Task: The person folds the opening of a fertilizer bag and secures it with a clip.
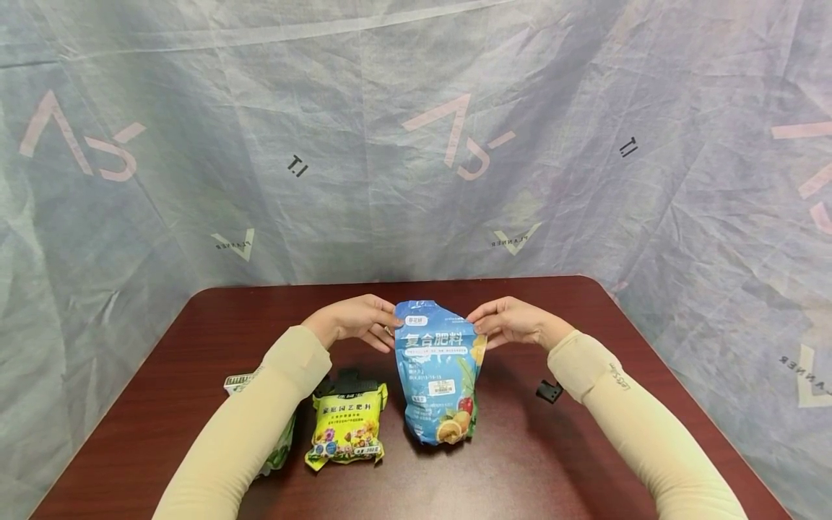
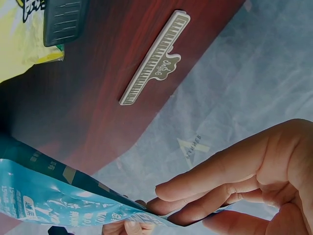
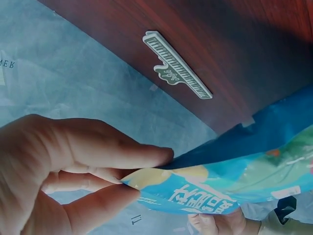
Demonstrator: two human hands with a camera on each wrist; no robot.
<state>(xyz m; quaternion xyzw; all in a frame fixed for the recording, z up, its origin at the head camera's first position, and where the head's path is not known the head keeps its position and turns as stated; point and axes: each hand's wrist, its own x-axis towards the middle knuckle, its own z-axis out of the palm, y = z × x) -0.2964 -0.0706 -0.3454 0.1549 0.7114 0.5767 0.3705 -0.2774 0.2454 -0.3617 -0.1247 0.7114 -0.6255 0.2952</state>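
A blue compound fertilizer bag (image 1: 432, 383) stands upright between my two hands, its printed front toward me. The left hand (image 1: 364, 321) pinches its upper left corner between thumb and fingers. At the upper right corner, the right hand (image 1: 513, 323) grips the edge the same way. The wrist views show the bag's film (image 2: 58, 196) running from one hand to the other, with printed fruit (image 3: 195, 172) near the right fingertips. On the table behind the bag lies a pale clip with a piano-key pattern (image 2: 155, 58); the bag hides it in the head view.
Left of the blue bag sits a yellow gardening fertilizer bag (image 1: 347, 427) with a dark clip (image 1: 354, 383) across its top. A green bag (image 1: 279, 451) with a white clip (image 1: 237, 381) is partly hidden by the left sleeve. Grey cloth (image 1: 416, 144) hangs behind the table.
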